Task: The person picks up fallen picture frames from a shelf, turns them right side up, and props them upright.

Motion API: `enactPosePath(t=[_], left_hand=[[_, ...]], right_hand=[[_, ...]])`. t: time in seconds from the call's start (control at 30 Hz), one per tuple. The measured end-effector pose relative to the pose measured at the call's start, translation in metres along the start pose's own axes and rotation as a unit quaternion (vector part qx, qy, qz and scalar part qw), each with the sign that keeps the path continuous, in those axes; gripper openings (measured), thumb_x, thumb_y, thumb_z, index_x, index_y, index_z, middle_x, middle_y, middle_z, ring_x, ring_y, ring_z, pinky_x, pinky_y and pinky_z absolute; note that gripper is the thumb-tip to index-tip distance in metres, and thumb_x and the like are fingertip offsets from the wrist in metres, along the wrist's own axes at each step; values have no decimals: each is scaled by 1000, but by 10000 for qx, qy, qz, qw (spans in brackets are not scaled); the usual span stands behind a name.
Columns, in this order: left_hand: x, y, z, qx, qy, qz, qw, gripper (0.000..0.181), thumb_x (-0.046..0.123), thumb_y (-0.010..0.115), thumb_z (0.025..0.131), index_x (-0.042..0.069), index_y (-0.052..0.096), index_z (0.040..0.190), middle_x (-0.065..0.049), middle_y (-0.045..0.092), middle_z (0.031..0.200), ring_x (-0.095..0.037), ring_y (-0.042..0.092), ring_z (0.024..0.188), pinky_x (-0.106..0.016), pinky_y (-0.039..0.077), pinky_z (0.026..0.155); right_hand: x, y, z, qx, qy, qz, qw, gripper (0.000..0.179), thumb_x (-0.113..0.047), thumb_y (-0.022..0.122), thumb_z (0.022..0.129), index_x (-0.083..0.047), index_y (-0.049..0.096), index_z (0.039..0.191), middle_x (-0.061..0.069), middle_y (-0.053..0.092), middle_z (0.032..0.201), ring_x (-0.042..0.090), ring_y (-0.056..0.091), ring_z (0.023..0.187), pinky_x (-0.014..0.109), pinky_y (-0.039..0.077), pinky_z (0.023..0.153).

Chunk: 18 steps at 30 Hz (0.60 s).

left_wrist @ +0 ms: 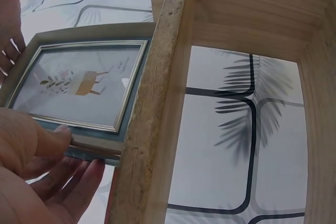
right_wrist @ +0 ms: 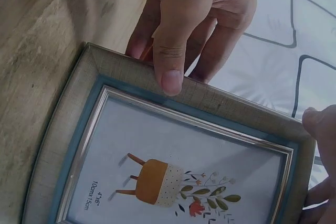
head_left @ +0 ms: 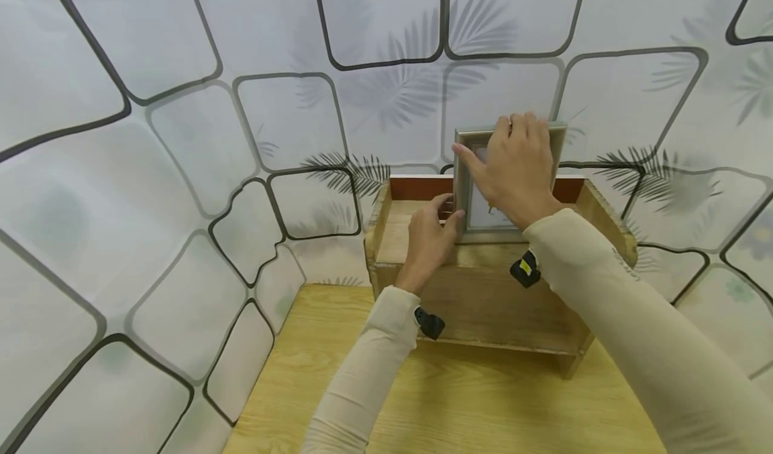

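While the right hand [head_left: 521, 165] grips the picture frame [head_left: 483, 214] from above, with its fingers bent over the top edge and its thumb at the upper left corner, the left hand [head_left: 430, 236] pinches the frame's left side low down, thumb against the front and fingers behind. So the frame lies between the two hands: directly under the right palm and just to the right of the left fingertips, standing upright with its picture side toward the person. Both hands are narrowed onto it, the right one higher and the left one lower.

Just beneath both hands is a wooden shelf [head_left: 483, 303], and the frame's lower edge is right by its top board [head_left: 398, 233]; whether the two touch I cannot tell. Past the left fingers, a reddish-brown strip [head_left: 419, 188] runs along the back of that board. Beside the left thumb, the right wrist view shows a silver inner border and a printed chair [right_wrist: 152, 182] with leaves and flowers behind the glazing.

Below each hand comes a pale sleeve, and a small black device sits at the left wrist [head_left: 429, 323] and at the right wrist [head_left: 525, 269]. Under the left forearm spreads a yellowish wooden tabletop [head_left: 302, 347]; beyond the hands hangs patterned wall covering [head_left: 398, 98].
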<state>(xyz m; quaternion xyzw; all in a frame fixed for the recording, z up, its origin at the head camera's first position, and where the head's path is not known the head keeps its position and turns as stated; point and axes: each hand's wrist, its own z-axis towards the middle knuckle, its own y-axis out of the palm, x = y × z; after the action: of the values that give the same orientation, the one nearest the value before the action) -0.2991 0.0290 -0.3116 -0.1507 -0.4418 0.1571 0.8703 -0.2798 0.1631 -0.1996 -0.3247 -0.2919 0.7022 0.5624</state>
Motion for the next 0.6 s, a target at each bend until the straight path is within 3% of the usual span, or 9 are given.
enactPosePath(t=[0.23, 0.6], left_hand=[[0, 2, -4, 105, 16, 49, 9999, 32, 10, 70, 96, -2, 64, 125, -14, 74, 110, -23, 72, 99, -27, 56, 85], [4, 7, -9, 216, 135, 120, 9996, 31, 11, 73, 94, -2, 64, 121, -14, 73, 108, -22, 72, 95, -22, 56, 80]], right_hand=[[-4, 0, 2, -268, 36, 6, 9996, 103, -67, 48, 97, 23, 31, 145, 41, 32, 151, 50, 19, 148, 53, 7, 123], [-8, -6, 0, -562, -218, -293, 9978, 108, -65, 54, 96, 27, 22, 145, 45, 27, 151, 53, 18, 147, 52, 9, 123]])
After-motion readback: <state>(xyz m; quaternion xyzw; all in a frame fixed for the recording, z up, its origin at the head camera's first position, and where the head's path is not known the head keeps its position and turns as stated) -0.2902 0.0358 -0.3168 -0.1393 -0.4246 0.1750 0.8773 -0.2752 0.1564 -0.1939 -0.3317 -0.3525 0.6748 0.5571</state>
